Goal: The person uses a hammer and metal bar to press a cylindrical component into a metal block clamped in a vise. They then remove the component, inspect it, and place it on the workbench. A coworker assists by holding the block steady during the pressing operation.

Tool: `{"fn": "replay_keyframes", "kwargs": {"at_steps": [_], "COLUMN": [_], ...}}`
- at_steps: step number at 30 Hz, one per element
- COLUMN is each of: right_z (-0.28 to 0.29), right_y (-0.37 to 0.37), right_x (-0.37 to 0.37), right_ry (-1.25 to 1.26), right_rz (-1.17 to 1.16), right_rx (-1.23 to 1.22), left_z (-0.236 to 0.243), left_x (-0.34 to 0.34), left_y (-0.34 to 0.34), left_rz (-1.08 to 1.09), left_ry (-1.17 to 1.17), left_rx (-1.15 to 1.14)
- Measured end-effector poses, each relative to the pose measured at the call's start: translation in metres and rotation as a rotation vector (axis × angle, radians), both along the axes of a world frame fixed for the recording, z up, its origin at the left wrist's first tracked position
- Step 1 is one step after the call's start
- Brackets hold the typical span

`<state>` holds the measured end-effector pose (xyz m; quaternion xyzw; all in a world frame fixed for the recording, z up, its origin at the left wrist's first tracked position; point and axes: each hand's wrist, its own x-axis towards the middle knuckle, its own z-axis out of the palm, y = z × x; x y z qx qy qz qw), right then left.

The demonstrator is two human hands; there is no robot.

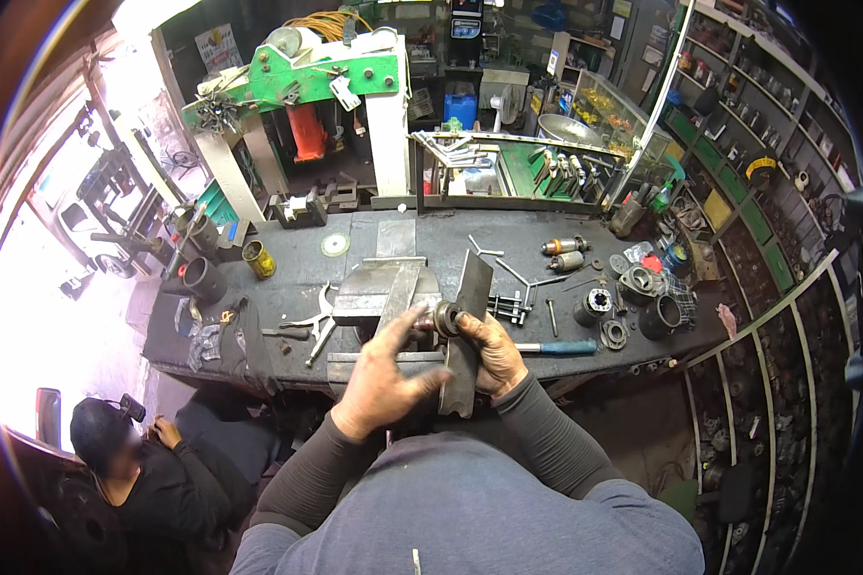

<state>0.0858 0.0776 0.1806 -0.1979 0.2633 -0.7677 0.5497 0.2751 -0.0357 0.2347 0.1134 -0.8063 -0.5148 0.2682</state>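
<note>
At the near edge of the bench, a ring-shaped metal part (446,317) sits between my hands, in front of the bench vise (385,287). My right hand (501,356) is closed, its thumb and fingers at the ring's right side. A long flat metal bar (474,286) runs upright past that hand, and I cannot tell whether the hand bears on it too. Left of the ring, my left hand (382,381) is spread, thumb apart from the fingers. Its fingertips come close to the ring; whether they touch is unclear.
Locking pliers (322,326) lie left of the vise. To the right are a blue-handled tool (566,347), a bolt (550,316), small armatures (564,247) and round metal housings (596,303). A yellow can (258,259) stands at left. Another person (153,470) sits lower left.
</note>
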Motion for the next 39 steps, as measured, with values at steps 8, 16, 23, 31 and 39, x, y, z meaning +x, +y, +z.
{"fn": "replay_keyframes", "kwargs": {"at_steps": [8,16,23,31,39], "right_z": [-0.005,-0.006,0.003,-0.001,0.009], "right_y": [-0.002,-0.013,-0.019,-0.02,-0.022], "right_x": [-0.015,-0.003,-0.001,-0.003,-0.006], "right_ry": [0.189,0.247,0.285,0.441,0.357], "right_rz": [-0.118,-0.117,-0.118,-0.147,-0.097], "right_rx": [0.176,0.237,0.224,0.273,0.254], "left_z": [-0.028,-0.029,-0.032,-0.041,-0.018], "left_x": [-0.004,-0.002,-0.014,-0.017,0.006], "left_y": [-0.048,-0.05,-0.029,-0.029,-0.037], "left_rz": [0.351,0.152,0.13,0.258,0.269], "left_ry": [-0.479,-0.117,0.004,-0.067,-0.22], "left_rx": [-0.356,0.399,0.417,0.088,-0.067]}}
